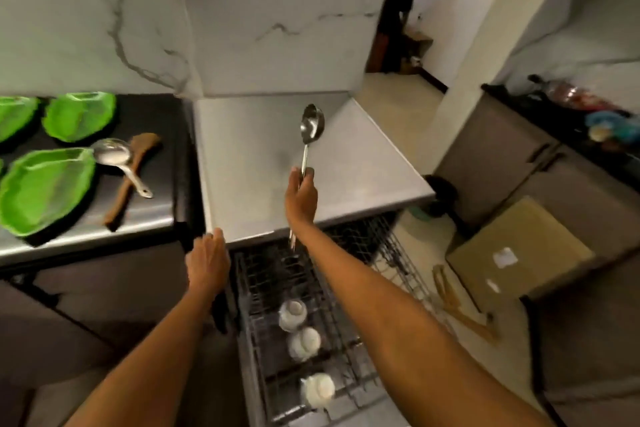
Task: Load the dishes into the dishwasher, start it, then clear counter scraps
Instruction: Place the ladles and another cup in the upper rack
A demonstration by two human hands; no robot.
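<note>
- Forearms fill the near foreground, both reaching forward over the pulled-out dishwasher rack [322, 340].
- Right hand [300, 196]: grip clamped on the handle of a steel ladle [312, 123], bowl up and beyond the grip, handle end poking out below the wrist.
- Under the right grip lies the steel dishwasher top [270, 156], bare and flat; its right edge drops to open floor [398, 97] running toward a doorway.
- Left hand [207, 262]: fingers relaxed and apart, holding nothing, resting at the front left corner of that top.
- Left of both grips, the dark worktop [152, 114] carries three green plates [46, 189], a second ladle [114, 152] and a wooden spatula [133, 173] touching it.
- Rack sits below and nearer than the right grip; three white cups [292, 315] stand in a row along its left side, rest of the rack blurred.
- Right of the right grip, well apart: a cardboard box [519, 250] on the floor and a cluttered side counter [588, 114].
</note>
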